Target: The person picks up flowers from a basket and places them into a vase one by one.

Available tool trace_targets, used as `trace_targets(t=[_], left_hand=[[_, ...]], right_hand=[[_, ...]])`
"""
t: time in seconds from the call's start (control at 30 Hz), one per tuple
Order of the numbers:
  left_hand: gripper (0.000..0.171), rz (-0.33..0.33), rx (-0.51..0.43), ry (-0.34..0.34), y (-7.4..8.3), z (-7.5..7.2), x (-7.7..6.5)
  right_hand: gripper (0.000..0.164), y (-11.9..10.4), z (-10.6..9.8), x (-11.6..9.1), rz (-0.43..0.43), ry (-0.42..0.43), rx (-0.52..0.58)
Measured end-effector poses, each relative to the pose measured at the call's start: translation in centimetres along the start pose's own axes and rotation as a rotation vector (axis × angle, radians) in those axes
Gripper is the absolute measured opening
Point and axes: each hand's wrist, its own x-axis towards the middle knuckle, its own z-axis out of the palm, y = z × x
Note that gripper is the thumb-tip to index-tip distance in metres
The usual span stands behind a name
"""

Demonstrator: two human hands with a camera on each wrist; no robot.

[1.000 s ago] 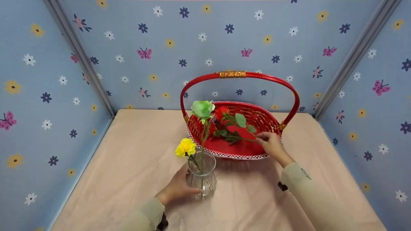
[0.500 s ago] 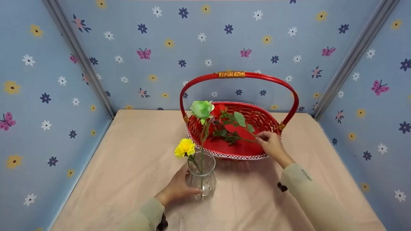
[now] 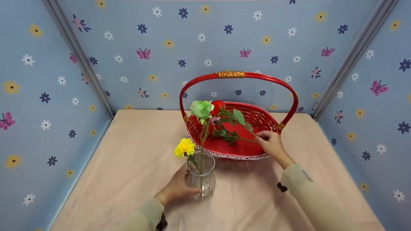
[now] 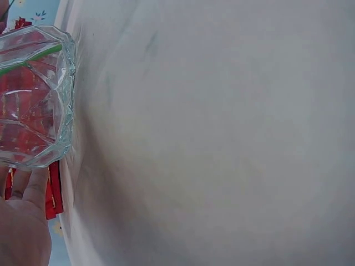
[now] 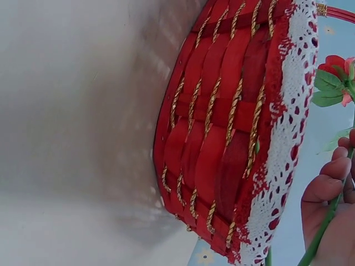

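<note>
My left hand holds the clear glass vase low on its body, thumb across the near side. In the vase stand a light green rose and a shorter yellow carnation leaning left. Over the red basket, my right hand pinches a red rose by its green stem, bloom pointing left. A second leafy stem runs below it; whether my fingers hold that one too I cannot tell. In the right wrist view, fingers curl round the green stem.
The basket's tall arched handle rises behind the flowers. A pale cloth covers the table. Patterned blue panels close off the back and both sides. The vase stands just in front of the basket's left end.
The red rose's bloom has shifted slightly up and to the left, while my right hand stays almost in place. My left hand and the vase have not visibly moved.
</note>
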Motion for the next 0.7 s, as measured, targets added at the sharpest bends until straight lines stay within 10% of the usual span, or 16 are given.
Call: trace_targets(t=[0.7], left_hand=[[0.119,0.005,0.014,0.000,0.0,0.0,0.1]], right_hand=[[0.012,-2.2,-0.1,-0.4,-0.083,-0.002,0.193]])
